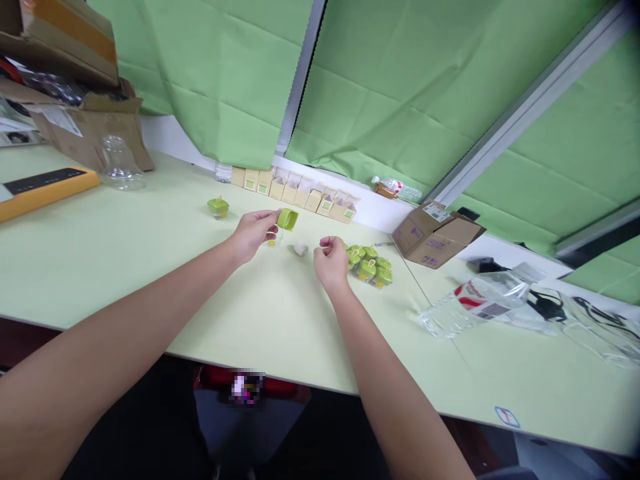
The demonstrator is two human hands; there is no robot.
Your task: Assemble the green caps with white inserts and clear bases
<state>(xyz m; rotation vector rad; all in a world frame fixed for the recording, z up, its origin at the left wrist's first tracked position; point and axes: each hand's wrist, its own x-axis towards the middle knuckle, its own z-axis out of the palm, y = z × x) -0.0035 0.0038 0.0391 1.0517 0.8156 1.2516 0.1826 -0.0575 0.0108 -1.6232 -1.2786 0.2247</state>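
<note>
The left hand [256, 235] grips a green lid [288, 220] at its edge, hollow side exposed, above the surface [250, 313]. A clear cup [273, 241] with a yellow part stands just below; contact with the fingers cannot be confirmed. A white piece [301, 249] lies between the hands. The right hand [331, 261] has its fingers curled, near the white piece; whether it grips anything cannot be determined.

Status, judged from the layout: the capped cups [367, 269] grouped just beside the right hand appear closed, as does the single cup [218, 207] set apart at the left. The clear cup appears uncapped and therefore incomplete. Small boxes [303, 193] stand in a row along the wall.
</note>
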